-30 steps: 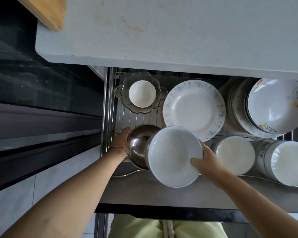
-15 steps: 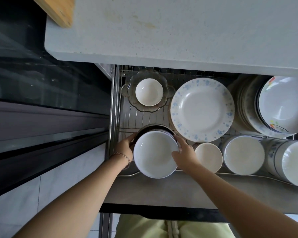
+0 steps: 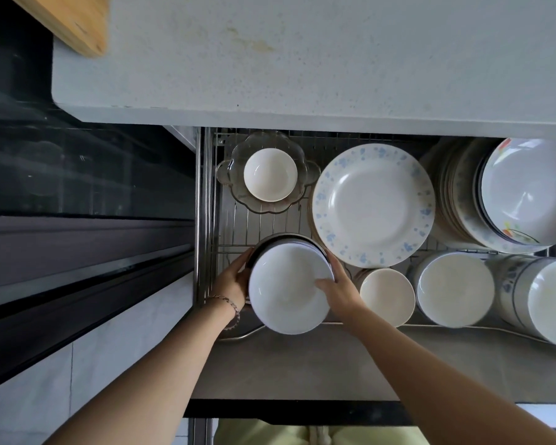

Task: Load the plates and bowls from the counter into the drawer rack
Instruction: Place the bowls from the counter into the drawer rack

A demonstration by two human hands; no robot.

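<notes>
A white bowl [image 3: 286, 293] sits nested in a steel bowl [image 3: 270, 244] at the front left of the wire drawer rack [image 3: 238, 226]. My right hand [image 3: 337, 289] grips the white bowl's right rim, thumb inside it. My left hand [image 3: 233, 277] holds the steel bowl's left side with curled fingers. Behind them a small white bowl [image 3: 270, 175] rests in a clear glass dish [image 3: 308, 171]. A blue-flowered plate [image 3: 373, 203] stands to the right.
More stacked plates [image 3: 456, 200] and a floral bowl [image 3: 527, 191] fill the back right. White bowls [image 3: 387, 295] [image 3: 454, 289] [image 3: 549, 300] line the rack's front. The grey counter [image 3: 302, 59] overhangs the drawer; a wooden board [image 3: 74, 24] lies at its left corner.
My right hand carried the white bowl left and down into the steel bowl, uncovering a small cream bowl beside it. My left hand stayed on the steel bowl.
</notes>
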